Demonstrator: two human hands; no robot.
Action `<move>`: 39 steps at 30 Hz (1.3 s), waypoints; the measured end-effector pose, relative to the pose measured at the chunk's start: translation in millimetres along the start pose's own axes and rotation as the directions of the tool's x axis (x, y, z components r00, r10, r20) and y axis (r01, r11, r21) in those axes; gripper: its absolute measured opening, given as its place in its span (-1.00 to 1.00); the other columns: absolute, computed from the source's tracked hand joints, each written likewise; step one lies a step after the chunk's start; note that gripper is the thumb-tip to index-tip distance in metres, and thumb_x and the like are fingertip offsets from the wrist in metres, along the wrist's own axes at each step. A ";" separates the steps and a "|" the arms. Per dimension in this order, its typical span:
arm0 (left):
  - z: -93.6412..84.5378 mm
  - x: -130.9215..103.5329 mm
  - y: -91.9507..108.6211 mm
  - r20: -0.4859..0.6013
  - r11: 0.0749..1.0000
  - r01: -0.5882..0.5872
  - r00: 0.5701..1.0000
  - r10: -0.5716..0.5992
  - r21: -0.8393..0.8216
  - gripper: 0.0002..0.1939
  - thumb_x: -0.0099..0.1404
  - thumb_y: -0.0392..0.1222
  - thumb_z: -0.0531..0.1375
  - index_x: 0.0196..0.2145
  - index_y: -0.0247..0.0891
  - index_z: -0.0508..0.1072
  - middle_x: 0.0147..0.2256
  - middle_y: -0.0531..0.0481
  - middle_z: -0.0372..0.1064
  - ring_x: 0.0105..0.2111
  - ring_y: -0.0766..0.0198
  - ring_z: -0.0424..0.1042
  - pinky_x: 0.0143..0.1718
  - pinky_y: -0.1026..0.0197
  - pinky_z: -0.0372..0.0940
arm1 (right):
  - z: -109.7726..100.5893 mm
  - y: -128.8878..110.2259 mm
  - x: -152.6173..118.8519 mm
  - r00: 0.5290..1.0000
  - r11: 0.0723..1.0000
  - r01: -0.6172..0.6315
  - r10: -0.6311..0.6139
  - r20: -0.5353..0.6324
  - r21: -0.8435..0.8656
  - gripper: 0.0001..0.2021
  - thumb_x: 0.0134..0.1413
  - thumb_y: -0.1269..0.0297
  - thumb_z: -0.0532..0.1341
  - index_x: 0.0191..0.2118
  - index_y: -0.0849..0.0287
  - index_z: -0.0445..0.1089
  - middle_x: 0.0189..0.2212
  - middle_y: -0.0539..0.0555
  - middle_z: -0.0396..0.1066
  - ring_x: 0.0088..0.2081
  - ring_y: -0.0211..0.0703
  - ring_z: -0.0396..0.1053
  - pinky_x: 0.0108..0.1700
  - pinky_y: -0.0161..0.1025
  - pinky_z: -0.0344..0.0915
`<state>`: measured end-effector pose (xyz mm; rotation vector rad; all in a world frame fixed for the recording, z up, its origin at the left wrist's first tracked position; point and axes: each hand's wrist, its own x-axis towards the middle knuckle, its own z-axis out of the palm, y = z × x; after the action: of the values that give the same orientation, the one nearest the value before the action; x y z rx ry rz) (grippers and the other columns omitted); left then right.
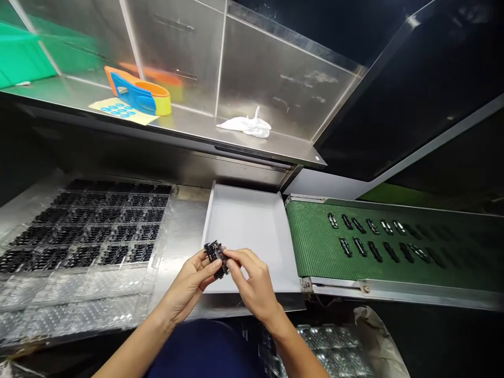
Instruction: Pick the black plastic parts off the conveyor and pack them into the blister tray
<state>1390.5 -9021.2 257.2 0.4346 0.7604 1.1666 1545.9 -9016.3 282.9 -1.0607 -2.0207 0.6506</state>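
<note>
- Fingers, left hand point(191, 281): curled, thumb pressed to a cluster of black parts point(214, 254); a supporting grip, presumably to steady it.
- Fingers, right hand point(254, 275): thumb and forefinger drawn together on the cluster's right edge; whether they pinch one separate piece cannot be told.
- Cluster of black parts: one, between both hands, above the near left portion of the white tray point(248, 215); raised, it seems, for close sight and two-handed reach.
- White tray: one, set between transparent trays and belt, probably so that anything slipping lands within it.
- Transparent trays point(79, 294): to the left, compartments in rows, many bearing black pieces point(112, 233); the divisions likely guard against tangling.
- Green belt point(311, 247): to the right, carrying dark components point(375, 252) in two rows, spaced apart, perhaps to keep each distinct.
- Shelf point(192, 126), above: multicoloured dispenser-like item point(136, 97), sheet of blue stickers point(118, 109), crumpled white cloth point(250, 126), green bin point(23, 60); raised, apparently, to spare bench room.
</note>
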 end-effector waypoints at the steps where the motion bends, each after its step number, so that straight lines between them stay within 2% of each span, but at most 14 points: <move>1: -5.1 -2.3 4.6 0.017 0.999 0.022 1.000 -0.022 0.031 -0.70 0.10 -0.23 0.42 -0.17 -0.24 0.56 -0.21 -0.05 0.56 -0.20 0.25 0.49 -0.18 0.33 0.36 | -2.8 -4.1 0.9 0.997 0.995 0.057 -0.053 0.051 -0.079 -0.74 0.27 0.26 0.15 0.02 0.15 0.42 -0.15 0.17 0.47 -0.12 -0.07 0.41 -0.08 -0.09 0.42; 3: -14.0 -6.1 13.1 0.082 0.992 0.084 0.992 -0.092 0.094 -0.72 0.11 -0.22 0.41 -0.19 -0.27 0.58 -0.23 -0.08 0.56 -0.22 0.23 0.49 -0.22 0.32 0.35 | -11.8 -6.4 4.3 0.980 0.972 0.149 -0.120 0.162 -0.180 -0.58 0.12 0.12 0.31 0.06 0.15 0.39 0.03 0.25 0.37 0.05 0.06 0.32 0.05 0.02 0.36; 6: -21.6 -9.8 20.6 0.167 0.975 0.192 0.963 -0.209 0.117 -0.75 0.10 -0.22 0.42 -0.23 -0.29 0.60 -0.29 -0.09 0.55 -0.28 0.23 0.48 -0.27 0.32 0.36 | -18.8 -4.1 7.7 0.956 0.984 0.171 -0.151 0.253 -0.058 -0.34 -0.06 0.05 0.41 0.16 0.12 0.28 0.19 0.25 0.25 0.21 0.06 0.22 0.21 0.00 0.26; 9: -21.0 -12.0 21.8 0.194 0.967 0.245 0.948 -0.253 0.065 -0.73 0.08 -0.20 0.43 -0.23 -0.28 0.61 -0.28 -0.10 0.55 -0.31 0.24 0.49 -0.33 0.34 0.36 | -13.7 -3.0 4.6 0.978 0.989 0.047 -0.075 0.196 0.142 -0.23 -0.06 0.09 0.42 0.24 0.08 0.14 0.14 0.18 0.33 0.17 -0.05 0.31 0.22 -0.11 0.26; 13: -12.1 -11.5 19.4 0.246 0.951 0.309 0.921 -0.302 0.012 -0.68 0.03 -0.19 0.46 -0.21 -0.27 0.62 -0.22 -0.12 0.54 -0.24 0.19 0.50 -0.31 0.31 0.39 | -7.8 -3.0 -5.4 0.996 0.977 -0.017 -0.002 0.090 0.213 -0.14 -0.14 0.10 0.46 0.26 0.06 0.08 0.16 0.18 0.32 0.19 -0.04 0.29 0.27 -0.11 0.20; 18: 2.9 -1.5 10.6 0.280 0.933 0.355 0.892 -0.356 0.056 -0.66 0.00 -0.17 0.48 -0.23 -0.25 0.62 -0.20 -0.08 0.53 -0.22 0.18 0.49 -0.25 0.29 0.40 | -22.3 1.6 -15.5 0.998 0.979 -0.043 0.032 0.055 0.202 -0.07 -0.20 0.18 0.50 0.28 0.01 0.05 0.14 0.14 0.33 0.17 -0.07 0.31 0.26 -0.13 0.20; 24: 28.3 20.5 -6.9 0.330 0.906 0.365 0.846 -0.419 0.214 -0.60 0.04 -0.14 0.46 -0.14 -0.23 0.60 -0.20 -0.11 0.54 -0.13 0.14 0.47 -0.19 0.28 0.36 | -48.8 17.5 -32.6 0.986 0.969 -0.154 0.163 -0.030 0.192 -0.04 -0.26 0.25 0.53 0.27 -0.01 0.04 0.13 0.13 0.34 0.18 -0.06 0.30 0.25 -0.10 0.21; 28: 52.6 38.0 -20.7 0.383 0.861 0.409 0.775 -0.502 0.302 -0.56 0.04 -0.12 0.45 -0.10 -0.21 0.58 -0.22 -0.10 0.55 -0.22 0.20 0.49 -0.21 0.29 0.34 | -65.2 33.5 -50.6 0.971 0.954 -0.174 0.207 -0.119 0.243 0.01 -0.28 0.23 0.54 0.29 -0.01 0.00 0.12 0.16 0.33 0.16 -0.03 0.31 0.21 -0.07 0.26; 32: 77.9 55.6 -36.7 0.442 0.826 0.426 0.701 -0.559 0.369 -0.52 0.01 -0.08 0.47 -0.09 -0.22 0.57 -0.24 -0.10 0.55 -0.23 0.22 0.48 -0.27 0.33 0.30 | -84.5 44.5 -66.6 0.949 0.966 -0.174 0.217 -0.229 0.192 0.04 -0.31 0.21 0.55 0.29 -0.05 -0.01 0.09 0.12 0.33 0.12 -0.03 0.34 0.19 -0.09 0.28; 35: 92.5 65.8 -47.7 0.468 0.812 0.418 0.669 -0.578 0.407 -0.50 0.01 -0.07 0.47 -0.08 -0.21 0.56 -0.22 -0.09 0.55 -0.24 0.23 0.47 -0.27 0.32 0.28 | -98.4 49.6 -74.9 0.937 0.976 -0.160 0.197 -0.288 0.147 0.04 -0.30 0.24 0.55 0.29 -0.14 -0.03 0.08 0.05 0.34 0.09 -0.08 0.36 0.18 -0.15 0.27; 39: 104.1 73.6 -57.1 0.483 0.795 0.406 0.639 -0.599 0.450 -0.51 0.01 -0.06 0.47 -0.09 -0.21 0.57 -0.21 -0.09 0.55 -0.21 0.20 0.47 -0.28 0.32 0.26 | -111.5 56.7 -81.8 0.925 0.970 -0.189 0.228 -0.304 0.153 0.06 -0.34 0.24 0.56 0.29 -0.15 -0.01 0.06 0.05 0.34 0.08 -0.08 0.35 0.16 -0.15 0.26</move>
<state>1517.9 -8964.9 267.3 0.7510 0.4335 0.3102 1692.3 -9045.4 277.1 -1.2329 -1.5832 0.6537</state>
